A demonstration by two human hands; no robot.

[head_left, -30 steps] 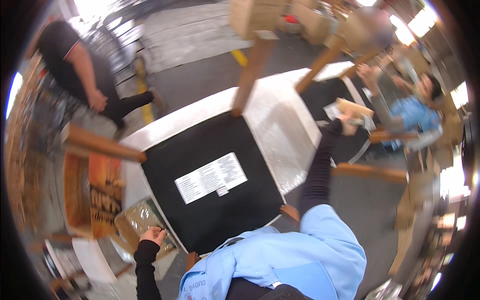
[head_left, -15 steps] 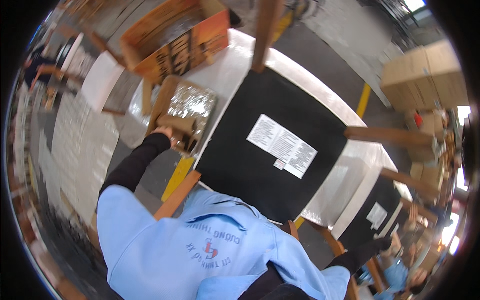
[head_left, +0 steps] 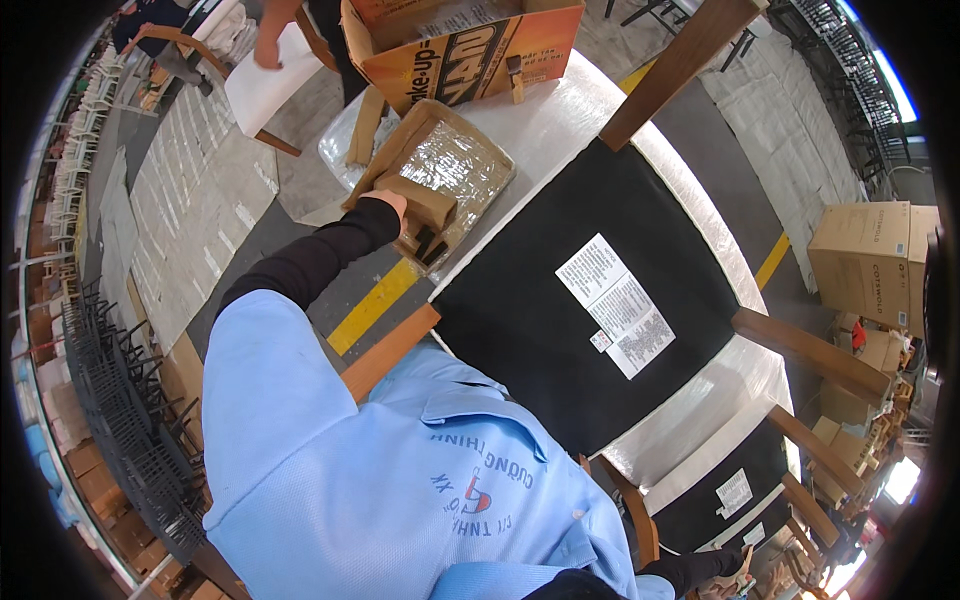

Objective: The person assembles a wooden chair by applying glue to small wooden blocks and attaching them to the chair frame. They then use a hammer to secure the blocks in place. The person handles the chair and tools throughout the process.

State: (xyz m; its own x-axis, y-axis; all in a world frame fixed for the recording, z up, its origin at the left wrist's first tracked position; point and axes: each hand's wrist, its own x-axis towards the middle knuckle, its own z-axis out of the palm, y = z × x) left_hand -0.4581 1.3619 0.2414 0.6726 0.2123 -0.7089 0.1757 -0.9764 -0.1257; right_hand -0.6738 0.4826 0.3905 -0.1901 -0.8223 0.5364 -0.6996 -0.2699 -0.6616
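Observation:
My left hand (head_left: pixel 397 205), in a black sleeve, reaches over the near left side of an open cardboard tray (head_left: pixel 490 140) lined with clear plastic. Its fingers curl down by a brown cardboard flap (head_left: pixel 425 200) inside and are mostly hidden; what they hold does not show. Before me an upholstered chair (head_left: pixel 530 320) lies upside down, its black underside bearing white printed labels (head_left: pixel 615 300) and its wooden legs (head_left: pixel 810 350) pointing up. My right hand (head_left: pixel 728 585) is stretched far to the lower right, near other upturned chairs; its fingers are too small to make out.
An orange printed carton (head_left: pixel 520 60) stands open behind the tray, with a small brush (head_left: pixel 516 80) against its front. Another person's hand (head_left: pixel 268 50) hangs above a white-seated chair (head_left: pixel 265 90). Large cartons (head_left: pixel 860 260) are stacked at right; black chair frames (head_left: pixel 130 420) line the left.
The view has turned, so the chair and tray appear shifted right. My left hand stays at the tray's near side. My right hand appears lower in the picture.

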